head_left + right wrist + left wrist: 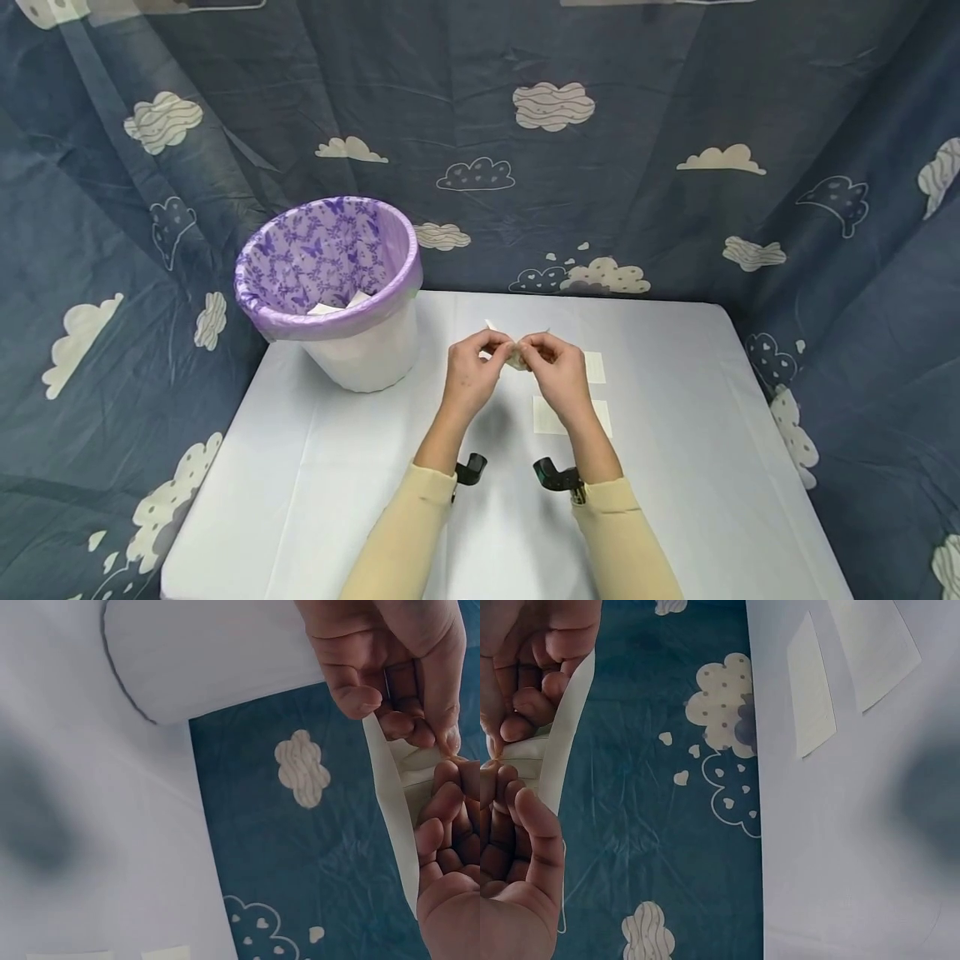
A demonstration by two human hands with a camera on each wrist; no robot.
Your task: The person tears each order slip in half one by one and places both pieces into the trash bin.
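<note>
My left hand [471, 375] and right hand [558, 371] meet above the back half of the table. Thumb and fingers of each pinch a pale cream piece of paper [517, 360] between them. In the left wrist view the paper [568, 731] shows creases gathered toward the pinching fingertips, with a long edge running past both hands. From the right wrist, the same paper [391, 802] appears folded, partly hidden behind the fingers. Two flat cream paper pieces, a nearer one [550, 417] and a farther one [595, 367], lie by my right hand and forearm.
A white bin [367, 354] with a purple butterfly-patterned liner [330, 325] stands at the back left of the table. White paper pieces [324, 309] lie inside it. A dark blue cloud-print curtain [637, 200] surrounds the white table [697, 467] at the back and sides.
</note>
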